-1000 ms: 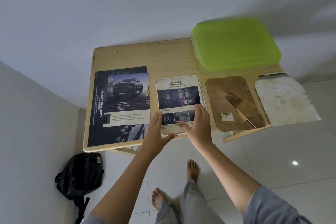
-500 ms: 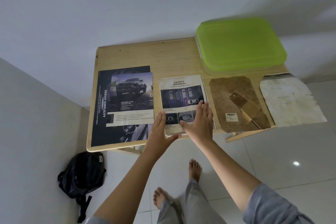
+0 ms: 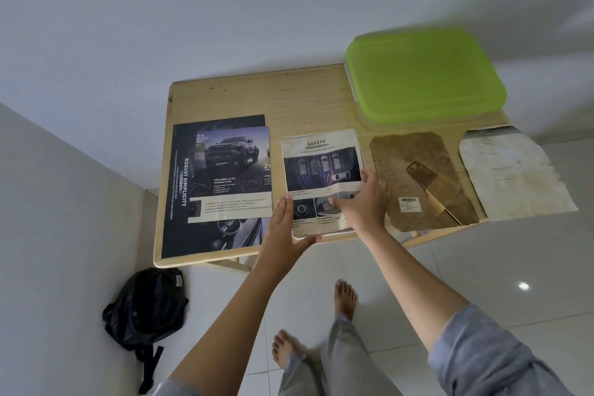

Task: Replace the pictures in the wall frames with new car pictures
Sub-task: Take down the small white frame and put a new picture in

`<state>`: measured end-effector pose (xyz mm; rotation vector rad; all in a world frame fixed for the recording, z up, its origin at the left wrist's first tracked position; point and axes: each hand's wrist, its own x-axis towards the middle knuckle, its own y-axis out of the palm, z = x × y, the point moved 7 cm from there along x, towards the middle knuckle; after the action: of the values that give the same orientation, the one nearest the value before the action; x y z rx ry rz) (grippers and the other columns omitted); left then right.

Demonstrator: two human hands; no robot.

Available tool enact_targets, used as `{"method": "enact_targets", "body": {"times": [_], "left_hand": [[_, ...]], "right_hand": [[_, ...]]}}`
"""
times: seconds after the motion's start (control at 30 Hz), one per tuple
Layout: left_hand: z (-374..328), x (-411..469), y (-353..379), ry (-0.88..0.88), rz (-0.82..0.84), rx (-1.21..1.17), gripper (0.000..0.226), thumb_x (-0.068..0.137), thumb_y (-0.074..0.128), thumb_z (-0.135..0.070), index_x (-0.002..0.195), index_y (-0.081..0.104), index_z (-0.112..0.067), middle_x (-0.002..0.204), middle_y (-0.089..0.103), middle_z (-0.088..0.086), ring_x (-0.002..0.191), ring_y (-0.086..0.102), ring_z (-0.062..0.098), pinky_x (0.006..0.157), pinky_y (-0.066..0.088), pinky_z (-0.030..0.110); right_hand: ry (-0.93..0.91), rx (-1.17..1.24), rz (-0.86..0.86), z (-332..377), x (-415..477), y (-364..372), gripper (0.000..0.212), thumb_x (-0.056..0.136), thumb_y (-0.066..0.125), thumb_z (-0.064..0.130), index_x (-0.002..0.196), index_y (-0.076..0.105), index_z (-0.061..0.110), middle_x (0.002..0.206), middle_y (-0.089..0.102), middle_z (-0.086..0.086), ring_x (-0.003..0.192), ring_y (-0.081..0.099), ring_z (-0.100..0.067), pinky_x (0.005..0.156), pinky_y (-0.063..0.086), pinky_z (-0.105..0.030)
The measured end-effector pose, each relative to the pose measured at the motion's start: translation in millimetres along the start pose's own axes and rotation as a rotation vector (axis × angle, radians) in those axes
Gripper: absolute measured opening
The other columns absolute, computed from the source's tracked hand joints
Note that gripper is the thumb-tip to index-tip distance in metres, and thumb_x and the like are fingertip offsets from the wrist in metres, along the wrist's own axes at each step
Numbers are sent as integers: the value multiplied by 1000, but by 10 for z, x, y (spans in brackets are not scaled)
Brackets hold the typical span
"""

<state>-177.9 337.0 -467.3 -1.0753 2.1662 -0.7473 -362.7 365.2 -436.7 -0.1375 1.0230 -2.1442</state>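
A frame holding a "SAFETY" car picture [image 3: 321,154] lies flat on the wooden table [image 3: 257,96], at its near edge. My left hand [image 3: 283,228] rests with straight fingers along the frame's left side, thumb against its near edge. The flat fingers of my right hand [image 3: 364,199] press on the picture's right part. To the left a pickup-truck picture [image 3: 231,170] lies on a larger dark brochure [image 3: 178,231]. The frame's brown backing board [image 3: 414,170], stand side up, lies to the right, and beyond it a stained old paper [image 3: 511,173] overhangs the table.
A box with a green lid [image 3: 424,74] stands at the table's far right corner, against the white wall. A black backpack [image 3: 148,305] sits on the tiled floor under the table's left end. My bare feet [image 3: 344,296] stand in front of the table.
My right hand has slid a little up and toward the picture's right edge. My left hand stays at the frame's lower left corner.
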Motion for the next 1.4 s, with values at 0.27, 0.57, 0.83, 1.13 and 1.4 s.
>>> {"method": "enact_targets", "body": {"times": [0.27, 0.57, 0.83, 1.13, 1.4], "left_hand": [[7, 2, 4, -7, 19, -10, 101, 80, 63, -51, 148, -5, -20, 158, -3, -5, 145, -3, 12, 115, 10, 36], [-35, -37, 14, -4, 67, 123, 98, 84, 48, -61, 146, -16, -17, 155, -19, -3, 143, -16, 14, 114, 9, 40], [-107, -78, 66, -67, 49, 164, 108, 78, 45, -71, 145, -20, -18, 155, -21, -3, 143, -16, 16, 115, 10, 45], [-223, -93, 79, -203, -85, 187, 123, 61, 49, -81, 148, -10, -16, 158, -7, -1, 145, -4, 20, 113, 18, 49], [-373, -93, 176, -297, -187, 191, 131, 55, 49, -82, 147, -8, -10, 157, -9, 7, 144, -12, 24, 117, 6, 46]], "right_hand": [[86, 217, 29, -28, 204, -238, 55, 62, 84, 21, 106, 53, 6, 97, 57, -4, 85, 51, -16, 64, 40, -22], [24, 226, 39, -138, 267, -441, 24, 83, 63, 7, 107, 57, 6, 105, 64, -9, 86, 57, -17, 59, 39, -17], [16, 205, -60, -539, 159, -887, 32, 88, 53, 3, 120, 50, 7, 112, 60, -9, 93, 53, -15, 57, 34, -10], [102, 97, -255, -1195, 557, -1640, 33, 85, 48, -3, 117, 54, 4, 114, 57, -21, 104, 55, -34, 78, 42, -30], [222, -67, -419, -1658, 1116, -2321, 41, 81, 45, -4, 121, 53, 2, 123, 47, -26, 114, 40, -43, 92, 38, -46]]}}
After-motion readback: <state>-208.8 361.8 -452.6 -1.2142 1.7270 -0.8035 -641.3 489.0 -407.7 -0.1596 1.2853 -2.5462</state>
